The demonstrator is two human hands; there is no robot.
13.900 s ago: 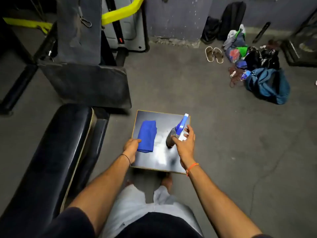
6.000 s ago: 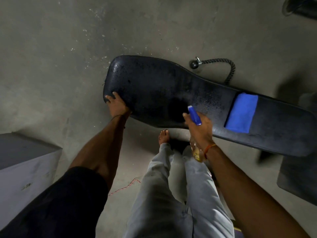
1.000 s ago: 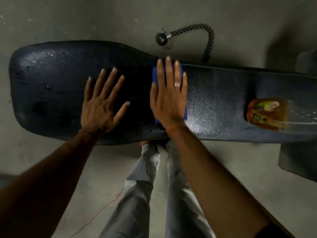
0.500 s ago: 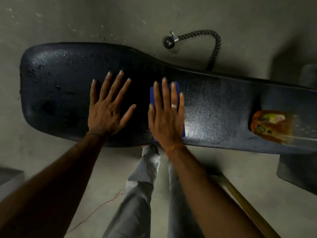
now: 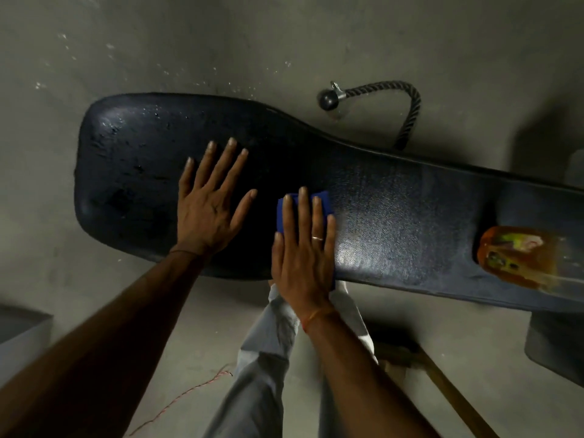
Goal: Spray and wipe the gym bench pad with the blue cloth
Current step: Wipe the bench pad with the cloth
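Bottle: a clear plastic spray bottle [image 5: 518,259] lay on its side at the right edge of the frame, on the narrow end of the pad; it held amber liquid, and its label was too blurred to read.
Pad: the long black textured vinyl gym bench pad [image 5: 395,216] ran from centre left to lower right, with droplets glinting on its wide left end.
Cloth: the folded blue cloth [image 5: 320,200] sat mid-frame on the pad's near edge, mostly covered.
Right hand: the right hand [image 5: 305,257] lay flat, palm down on the cloth, fingers straight and close together, a ring on one finger and an orange thread at the wrist.
Left hand: the left hand [image 5: 210,210] pressed flat on bare pad just left of the cloth, fingers spread wide.
Surroundings: a black braided rope handle with a ball end [image 5: 407,115] lay on the grey concrete floor [image 5: 284,42] above the pad; grey trouser legs [image 5: 262,374] stood below it.
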